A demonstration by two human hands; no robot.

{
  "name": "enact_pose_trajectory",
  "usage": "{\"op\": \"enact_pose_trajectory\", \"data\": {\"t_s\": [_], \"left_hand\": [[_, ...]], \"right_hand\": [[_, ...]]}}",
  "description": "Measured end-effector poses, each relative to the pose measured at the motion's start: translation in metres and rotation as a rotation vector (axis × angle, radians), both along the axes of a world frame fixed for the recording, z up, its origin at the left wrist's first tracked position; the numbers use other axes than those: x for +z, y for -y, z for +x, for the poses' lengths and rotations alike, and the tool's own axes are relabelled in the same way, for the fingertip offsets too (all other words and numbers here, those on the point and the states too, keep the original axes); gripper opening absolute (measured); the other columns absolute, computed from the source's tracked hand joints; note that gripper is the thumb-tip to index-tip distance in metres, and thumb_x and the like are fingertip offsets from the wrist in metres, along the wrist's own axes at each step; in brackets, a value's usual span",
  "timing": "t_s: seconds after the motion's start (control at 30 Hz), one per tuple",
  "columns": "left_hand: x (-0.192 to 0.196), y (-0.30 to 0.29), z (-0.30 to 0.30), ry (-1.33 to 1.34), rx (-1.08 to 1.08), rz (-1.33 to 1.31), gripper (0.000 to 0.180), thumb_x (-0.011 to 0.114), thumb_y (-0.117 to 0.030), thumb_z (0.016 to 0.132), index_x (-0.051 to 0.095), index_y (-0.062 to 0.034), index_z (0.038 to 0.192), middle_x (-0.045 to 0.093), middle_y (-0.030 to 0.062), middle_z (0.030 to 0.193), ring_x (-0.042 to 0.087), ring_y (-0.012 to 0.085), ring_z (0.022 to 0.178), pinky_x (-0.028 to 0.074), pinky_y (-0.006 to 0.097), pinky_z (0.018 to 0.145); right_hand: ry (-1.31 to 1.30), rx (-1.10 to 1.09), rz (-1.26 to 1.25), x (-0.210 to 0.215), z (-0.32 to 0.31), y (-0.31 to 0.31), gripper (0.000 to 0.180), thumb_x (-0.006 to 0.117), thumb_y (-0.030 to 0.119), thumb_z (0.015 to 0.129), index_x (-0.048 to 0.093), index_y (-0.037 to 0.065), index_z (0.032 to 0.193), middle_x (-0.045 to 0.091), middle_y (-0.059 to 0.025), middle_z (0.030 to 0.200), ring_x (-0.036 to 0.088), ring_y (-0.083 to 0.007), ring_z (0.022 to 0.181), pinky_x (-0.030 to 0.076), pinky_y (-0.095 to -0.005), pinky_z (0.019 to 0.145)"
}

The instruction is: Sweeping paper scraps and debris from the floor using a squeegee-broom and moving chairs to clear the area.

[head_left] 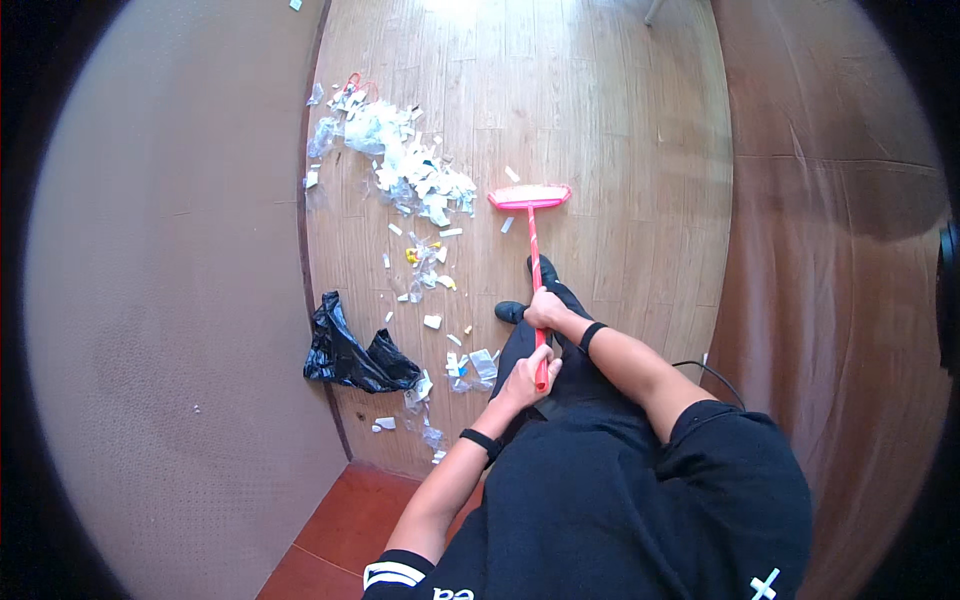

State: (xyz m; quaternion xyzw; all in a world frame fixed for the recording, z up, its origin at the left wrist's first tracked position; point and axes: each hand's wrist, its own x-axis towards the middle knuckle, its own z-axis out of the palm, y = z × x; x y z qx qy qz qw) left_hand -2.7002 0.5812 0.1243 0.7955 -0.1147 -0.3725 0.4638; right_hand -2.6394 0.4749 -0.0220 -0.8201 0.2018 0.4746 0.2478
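Note:
I hold a broom (533, 204) with a pink head and a red, pale-striped handle in both hands. My right hand (546, 307) is wrapped round the middle of the handle. Lower down, close to the handle's end, my left hand (525, 378) grips it too. The broom head rests at floor level ahead of my shoes, with two small paper scraps close to it. Left of the broom head lies a heap of litter (400, 160), made of white paper scraps and clear plastic.
A crumpled black plastic bag (355, 355) lies by the left wall (180, 300). Loose scraps (432, 322) trail between the heap and my left arm. A brown sheet-like covering (820, 220) borders the wooden floor (620, 130) on the right, where a black cable (715, 372) runs. Red tiles (350, 520) begin at lower left.

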Motion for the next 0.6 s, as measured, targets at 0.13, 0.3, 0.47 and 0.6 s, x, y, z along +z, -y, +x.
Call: {"op": "enact_pose_trajectory", "data": {"t_s": [0.13,0.3,0.47,0.6], "left_hand": [[-0.049,-0.029,0.005,0.261,0.275,-0.06,0.015,0.054,-0.016,0.087,0.051,-0.0035,0.08,0.051,0.0125,0.06,0.056,0.0244,0.053,0.043,0.035,0.05],[-0.036,-0.072,0.061,0.102,0.402,-0.033,0.019,0.051,-0.02,0.09,0.053,-0.0044,0.079,0.049,0.0004,0.058,0.049,0.0075,0.05,0.041,0.025,0.047],[-0.026,-0.07,0.045,0.257,0.012,0.014,0.012,0.053,-0.014,0.086,0.055,-0.0022,0.085,0.058,0.0209,0.071,0.06,0.037,0.069,0.046,0.041,0.06],[-0.063,-0.044,-0.015,0.255,-0.152,0.078,0.012,0.057,-0.015,0.084,0.052,-0.0042,0.089,0.056,0.0211,0.073,0.057,0.0402,0.074,0.045,0.047,0.067]], "right_hand": [[0.121,0.478,0.201,0.013,0.042,-0.023,0.026,0.051,0.022,0.079,0.071,0.007,0.087,0.067,-0.018,0.091,0.066,-0.0319,0.085,0.053,-0.0386,0.074],[-0.014,0.081,0.319,0.055,0.096,-0.052,0.024,0.051,0.02,0.081,0.07,0.006,0.084,0.068,-0.0152,0.081,0.068,-0.0273,0.076,0.056,-0.0382,0.067],[0.09,0.134,0.236,0.031,0.057,-0.044,0.027,0.055,0.022,0.081,0.067,-0.002,0.086,0.067,-0.0203,0.085,0.067,-0.0301,0.083,0.054,-0.0396,0.073],[0.01,-0.236,0.142,-0.012,-0.002,-0.025,0.066,0.063,0.024,0.077,0.035,-0.011,0.125,0.057,-0.028,0.113,0.058,-0.035,0.106,0.048,-0.0412,0.089]]}}
